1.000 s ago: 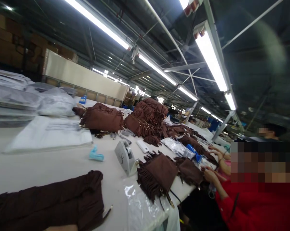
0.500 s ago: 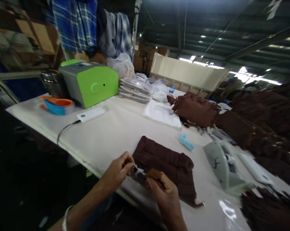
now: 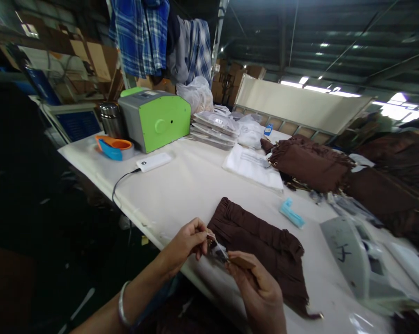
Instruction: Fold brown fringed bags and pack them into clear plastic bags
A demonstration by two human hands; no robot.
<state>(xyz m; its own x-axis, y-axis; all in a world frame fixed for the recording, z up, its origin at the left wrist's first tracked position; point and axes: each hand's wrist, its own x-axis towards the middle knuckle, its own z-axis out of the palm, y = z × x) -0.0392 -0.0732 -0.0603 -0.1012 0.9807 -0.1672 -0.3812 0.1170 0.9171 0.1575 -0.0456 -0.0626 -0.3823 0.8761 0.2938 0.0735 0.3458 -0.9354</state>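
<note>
In the head view, my left hand point(image 3: 192, 239) is closed in a pinch on a thin pale string. My right hand point(image 3: 260, 290) is closed around a small brown card point(image 3: 242, 262), which looks like a hang tag. Between the two hands is a small dark and whitish piece point(image 3: 219, 252), too blurred to name. Just behind them on the table lies a folded dark brown garment point(image 3: 261, 243) with gathered edges. A cord with a shiny tip point(image 3: 321, 316) sticks out from its near right corner.
Beyond the garment lies a light-blue plastic piece point(image 3: 292, 213); a grey-white device point(image 3: 351, 255) stands to the right. At the back are a green machine point(image 3: 164, 123), stacked plastic packets point(image 3: 214, 127) and piled brown garments point(image 3: 310, 164). A white power bank point(image 3: 155, 162) trails a cable over the table edge.
The view has swung left, so things appear farther right. Both hands keep their hold, the string now showing more clearly between them. The garment has not moved on the table.
</note>
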